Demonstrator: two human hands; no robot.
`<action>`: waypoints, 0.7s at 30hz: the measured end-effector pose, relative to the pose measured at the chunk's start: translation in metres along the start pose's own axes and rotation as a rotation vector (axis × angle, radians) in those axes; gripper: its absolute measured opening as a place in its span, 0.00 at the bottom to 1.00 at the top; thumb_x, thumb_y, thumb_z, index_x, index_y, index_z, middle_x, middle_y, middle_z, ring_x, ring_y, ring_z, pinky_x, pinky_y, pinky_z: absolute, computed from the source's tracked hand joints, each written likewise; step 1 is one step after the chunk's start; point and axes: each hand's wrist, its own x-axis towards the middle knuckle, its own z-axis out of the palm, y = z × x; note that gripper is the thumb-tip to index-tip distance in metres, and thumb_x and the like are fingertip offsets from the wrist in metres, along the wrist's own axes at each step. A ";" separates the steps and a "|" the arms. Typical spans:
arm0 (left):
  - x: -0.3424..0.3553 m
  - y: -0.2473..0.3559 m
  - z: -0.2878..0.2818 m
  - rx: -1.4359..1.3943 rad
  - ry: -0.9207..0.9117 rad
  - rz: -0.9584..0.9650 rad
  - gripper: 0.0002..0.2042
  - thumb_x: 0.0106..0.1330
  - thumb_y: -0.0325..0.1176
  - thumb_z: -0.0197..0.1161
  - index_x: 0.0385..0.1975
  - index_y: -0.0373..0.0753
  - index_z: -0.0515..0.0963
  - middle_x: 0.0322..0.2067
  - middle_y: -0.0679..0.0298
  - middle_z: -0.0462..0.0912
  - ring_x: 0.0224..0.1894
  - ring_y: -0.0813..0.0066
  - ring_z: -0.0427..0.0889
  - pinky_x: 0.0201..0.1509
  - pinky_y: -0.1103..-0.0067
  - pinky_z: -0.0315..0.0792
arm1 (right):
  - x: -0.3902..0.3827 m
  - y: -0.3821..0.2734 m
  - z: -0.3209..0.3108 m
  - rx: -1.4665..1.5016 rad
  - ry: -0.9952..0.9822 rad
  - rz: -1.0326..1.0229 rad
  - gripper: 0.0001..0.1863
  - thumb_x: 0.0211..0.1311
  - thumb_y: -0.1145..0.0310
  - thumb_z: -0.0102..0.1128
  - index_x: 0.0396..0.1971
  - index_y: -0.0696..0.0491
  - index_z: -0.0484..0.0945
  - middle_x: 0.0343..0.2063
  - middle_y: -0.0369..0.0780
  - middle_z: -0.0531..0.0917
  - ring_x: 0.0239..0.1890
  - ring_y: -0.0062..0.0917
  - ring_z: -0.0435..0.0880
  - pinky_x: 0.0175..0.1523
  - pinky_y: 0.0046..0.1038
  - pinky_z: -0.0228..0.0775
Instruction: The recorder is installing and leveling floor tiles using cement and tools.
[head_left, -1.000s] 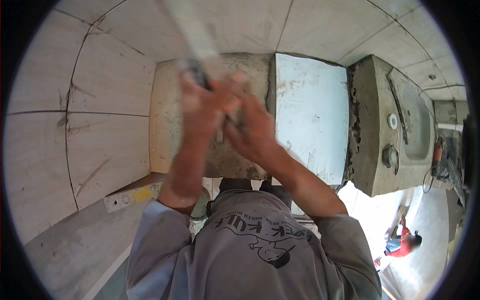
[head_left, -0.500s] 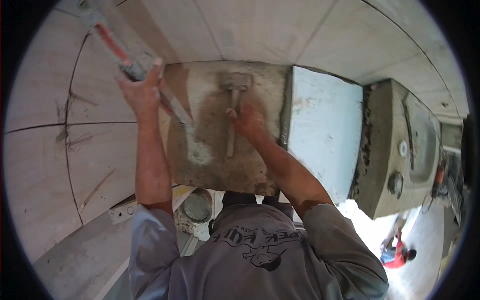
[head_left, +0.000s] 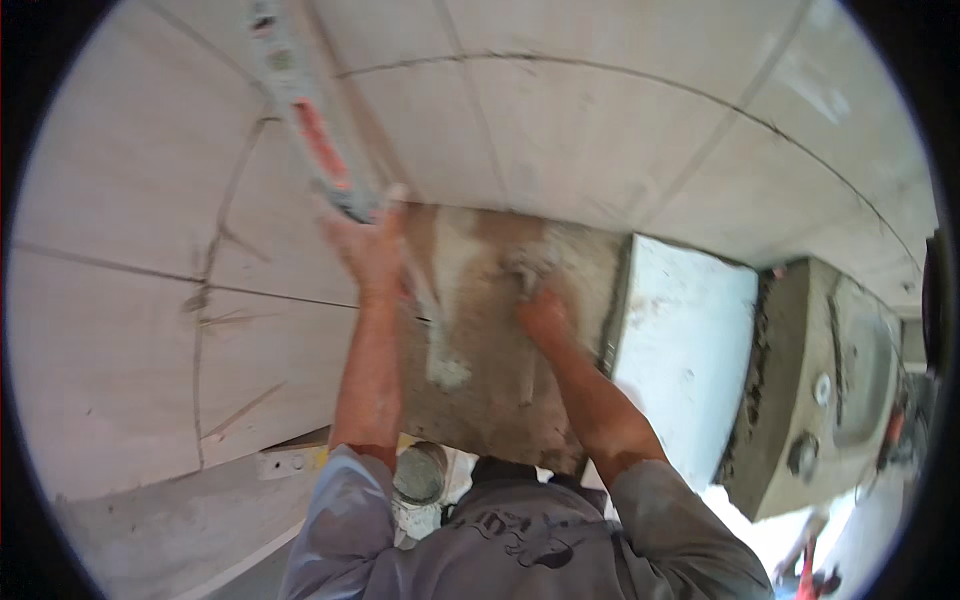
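Note:
My left hand [head_left: 368,235] grips a long grey spirit level [head_left: 290,85] with red panels, which slants from the top of the view toward a concrete surface [head_left: 470,400], its lower end near a pale smear there. My right hand [head_left: 540,310], blurred, closes round a club hammer [head_left: 532,268] just below its head, over the same surface. A white board [head_left: 680,360] lies immediately right of the concrete.
Tiled walls [head_left: 130,360] rise at the left and far side. At the right is a concrete counter [head_left: 775,420] with a sink [head_left: 862,370]. A bucket [head_left: 420,480] is below the near edge. Another person in red [head_left: 808,570] shows at the lower right.
From one second ago, my hands have separated, the level shifting left and the hammer becoming visible in my right hand. Since half a second ago, the view has tilted, moving the surface lower in frame.

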 end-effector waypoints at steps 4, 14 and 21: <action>-0.033 0.052 -0.031 -0.377 -0.092 -0.196 0.41 0.63 0.43 0.66 0.68 0.27 0.51 0.67 0.45 0.55 0.66 0.54 0.62 0.70 0.66 0.54 | -0.007 0.006 -0.024 0.246 -0.155 0.018 0.22 0.57 0.63 0.61 0.45 0.62 0.70 0.32 0.51 0.82 0.35 0.47 0.82 0.42 0.40 0.74; -0.243 0.137 0.088 -0.460 -0.752 0.325 0.26 0.66 0.37 0.59 0.63 0.38 0.66 0.67 0.52 0.62 0.71 0.51 0.56 0.71 0.46 0.45 | -0.076 0.087 -0.213 0.365 0.193 0.001 0.10 0.67 0.65 0.55 0.35 0.56 0.69 0.18 0.36 0.73 0.16 0.17 0.70 0.20 0.24 0.65; -0.286 0.168 0.146 -0.203 -0.843 0.534 0.27 0.69 0.42 0.56 0.64 0.37 0.64 0.68 0.55 0.60 0.72 0.56 0.53 0.71 0.45 0.42 | -0.024 0.138 -0.222 0.320 0.277 0.095 0.19 0.71 0.56 0.46 0.39 0.60 0.73 0.30 0.60 0.81 0.36 0.56 0.81 0.43 0.47 0.71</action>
